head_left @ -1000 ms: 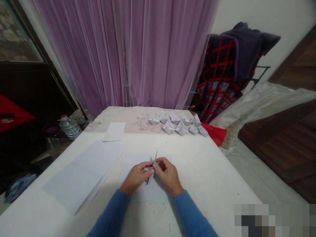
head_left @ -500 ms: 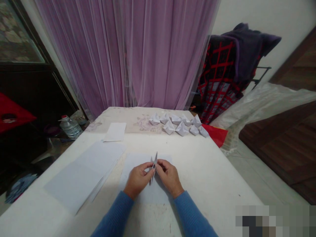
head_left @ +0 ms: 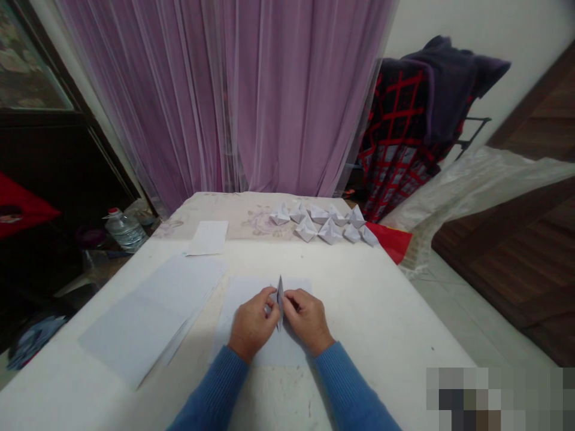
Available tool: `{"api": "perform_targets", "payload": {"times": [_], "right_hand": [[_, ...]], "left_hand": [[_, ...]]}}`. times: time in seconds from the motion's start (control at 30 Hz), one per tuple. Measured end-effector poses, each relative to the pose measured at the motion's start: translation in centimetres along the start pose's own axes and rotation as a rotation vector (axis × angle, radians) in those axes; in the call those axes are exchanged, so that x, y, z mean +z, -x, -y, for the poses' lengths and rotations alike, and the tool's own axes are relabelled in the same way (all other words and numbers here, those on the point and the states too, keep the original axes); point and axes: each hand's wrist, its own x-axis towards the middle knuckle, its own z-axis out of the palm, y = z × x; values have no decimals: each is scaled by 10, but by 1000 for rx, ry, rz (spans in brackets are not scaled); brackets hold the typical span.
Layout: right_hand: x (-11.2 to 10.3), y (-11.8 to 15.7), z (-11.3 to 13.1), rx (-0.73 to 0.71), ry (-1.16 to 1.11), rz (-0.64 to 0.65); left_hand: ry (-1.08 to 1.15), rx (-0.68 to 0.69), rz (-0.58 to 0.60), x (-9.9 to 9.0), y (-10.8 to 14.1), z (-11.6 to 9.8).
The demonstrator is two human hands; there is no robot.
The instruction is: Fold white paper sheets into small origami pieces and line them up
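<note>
Between my two hands a small piece of folded paper (head_left: 280, 288) stands on edge, seen almost edge-on. My left hand (head_left: 254, 323) pinches it from the left with thumb and fingers. From the right, my right hand (head_left: 307, 318) grips its other side, fingertips closed on it. Both hands are just above a flat white sheet (head_left: 291, 353) on the table. Several folded paper boats (head_left: 306, 228) sit in two rows at the far right of the table.
A stack of white paper sheets (head_left: 148, 317) lies on the left of the white table (head_left: 381, 359). Behind it is a smaller white paper pile (head_left: 209, 237). A red item (head_left: 395, 241) hangs at the right edge. A water bottle (head_left: 126, 230) stands beyond the left edge.
The folded paper has turned slightly more upright between my fingers, and my left fingers have shifted along it. The view has moved a little; the boats and sheets stay put.
</note>
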Motion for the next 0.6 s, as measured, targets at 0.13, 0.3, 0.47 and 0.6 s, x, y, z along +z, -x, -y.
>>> {"api": "perform_targets", "payload": {"times": [0.13, 0.3, 0.47, 0.6], "right_hand": [[-5, 0, 0, -52, 117, 5], [-8, 0, 5, 30, 160, 60], [-11, -1, 11, 137, 232, 144], [-11, -1, 10, 202, 244, 145]], "left_hand": [[-134, -23, -20, -1, 0, 1], [-242, -41, 6, -1, 0, 0], [-174, -36, 38, -1, -4, -2], [-152, -51, 62, -1, -6, -2]]}}
